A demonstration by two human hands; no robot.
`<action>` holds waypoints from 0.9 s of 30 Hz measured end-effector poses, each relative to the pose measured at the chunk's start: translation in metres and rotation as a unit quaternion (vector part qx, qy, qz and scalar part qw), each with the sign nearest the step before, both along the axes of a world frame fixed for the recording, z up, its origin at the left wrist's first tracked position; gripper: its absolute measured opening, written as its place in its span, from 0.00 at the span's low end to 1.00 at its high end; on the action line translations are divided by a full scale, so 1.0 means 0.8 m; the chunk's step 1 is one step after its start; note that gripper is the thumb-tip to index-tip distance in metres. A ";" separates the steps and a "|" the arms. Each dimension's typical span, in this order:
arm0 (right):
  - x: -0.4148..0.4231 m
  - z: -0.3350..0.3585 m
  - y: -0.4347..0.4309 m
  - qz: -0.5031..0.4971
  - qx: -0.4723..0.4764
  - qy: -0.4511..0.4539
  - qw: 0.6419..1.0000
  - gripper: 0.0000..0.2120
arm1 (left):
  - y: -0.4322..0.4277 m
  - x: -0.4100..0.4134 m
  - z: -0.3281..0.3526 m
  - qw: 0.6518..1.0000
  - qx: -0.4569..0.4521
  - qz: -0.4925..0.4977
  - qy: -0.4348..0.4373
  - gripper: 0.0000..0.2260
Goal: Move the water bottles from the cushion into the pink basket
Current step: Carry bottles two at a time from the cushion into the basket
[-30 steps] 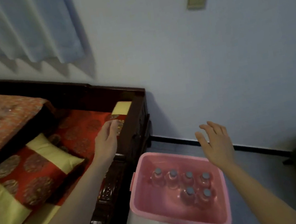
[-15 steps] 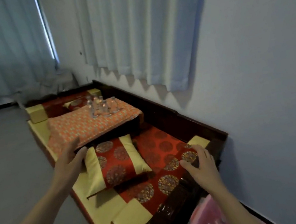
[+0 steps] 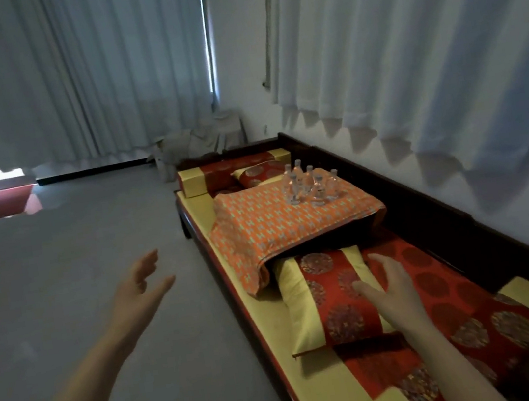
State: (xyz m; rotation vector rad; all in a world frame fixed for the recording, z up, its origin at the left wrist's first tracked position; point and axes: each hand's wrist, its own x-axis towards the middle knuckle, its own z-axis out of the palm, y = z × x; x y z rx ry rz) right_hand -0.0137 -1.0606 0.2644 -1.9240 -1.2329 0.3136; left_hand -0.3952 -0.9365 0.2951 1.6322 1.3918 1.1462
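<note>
Though blurred, water bottles (image 3: 309,183) upright

Cluster of clear plastic water bottles (image 3: 310,184) stands on far part of orange patterned cushion (image 3: 281,228); red-and-yellow pillow (image 3: 327,301) lies before it, on dark wooden daybed (image 3: 430,208).

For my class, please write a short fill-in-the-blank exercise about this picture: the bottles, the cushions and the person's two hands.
1. The water bottles stand in a cluster on the ______ patterned cushion.
2. The left hand hangs over the bare ______, off the bench.
3. The right hand is open above a red and ______ pillow.
4. Both hands hold ______.

Missing words: orange; floor; yellow; nothing
</note>
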 end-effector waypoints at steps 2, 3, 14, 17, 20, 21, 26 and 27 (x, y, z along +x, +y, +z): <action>-0.025 -0.010 0.039 0.008 -0.015 -0.026 1.000 0.28 | 0.039 -0.033 -0.007 1.000 -0.014 0.010 0.008 0.24; -0.035 -0.015 0.054 0.013 -0.030 -0.044 0.998 0.28 | 0.055 -0.044 -0.012 1.000 -0.024 0.010 0.010 0.24; -0.049 -0.086 0.222 -0.004 -0.078 -0.052 0.996 0.23 | 0.257 -0.071 -0.068 0.995 -0.098 -0.031 0.007 0.25; -0.031 -0.101 0.292 -0.029 -0.071 -0.030 0.997 0.24 | 0.339 -0.055 -0.066 0.994 -0.102 -0.041 -0.001 0.24; -0.012 -0.100 0.380 -0.060 -0.061 -0.014 0.996 0.24 | 0.431 -0.039 -0.059 0.994 -0.095 -0.053 0.002 0.24; -0.009 -0.098 0.403 -0.062 -0.057 -0.008 0.996 0.24 | 0.455 -0.036 -0.056 0.994 -0.091 -0.055 -0.003 0.24; -0.005 -0.095 0.521 -0.084 -0.077 0.021 0.993 0.26 | 0.580 -0.028 -0.071 0.992 -0.108 -0.058 -0.010 0.24; -0.005 -0.096 0.546 -0.085 -0.080 0.017 0.993 0.26 | 0.608 -0.023 -0.074 0.992 -0.115 -0.060 -0.011 0.24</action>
